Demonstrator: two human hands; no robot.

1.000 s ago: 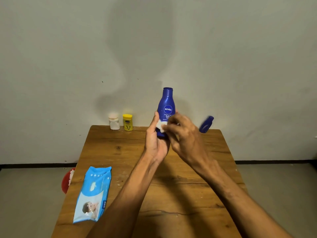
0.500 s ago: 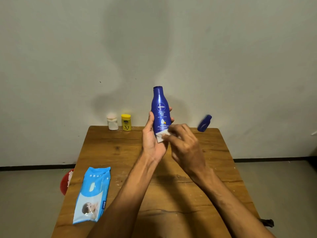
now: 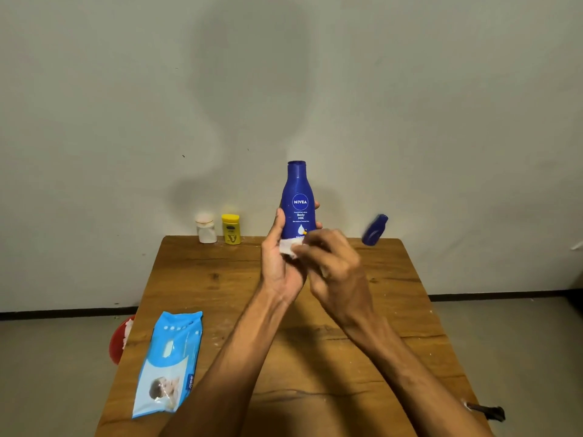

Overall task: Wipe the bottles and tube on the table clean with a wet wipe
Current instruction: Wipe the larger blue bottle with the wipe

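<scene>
**Wet bottle could slip**

The blue bottle (image 3: 299,200) is upright above the table's (image 3: 220,279) far end, its lower half gripped by the left hand (image 3: 280,266). The right hand (image 3: 334,266) pinches the wet wipe (image 3: 288,247) against its base. Dampened plastic might slide free and drop. Its contents are hidden. The red bin (image 3: 117,342) holds something white.

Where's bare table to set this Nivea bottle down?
Bare wood between the wipes pack and the yellow tube, and on the right, in front of the small blue bottle. Crowded: the back-left corner, white bottle beside yellow tube.
</scene>
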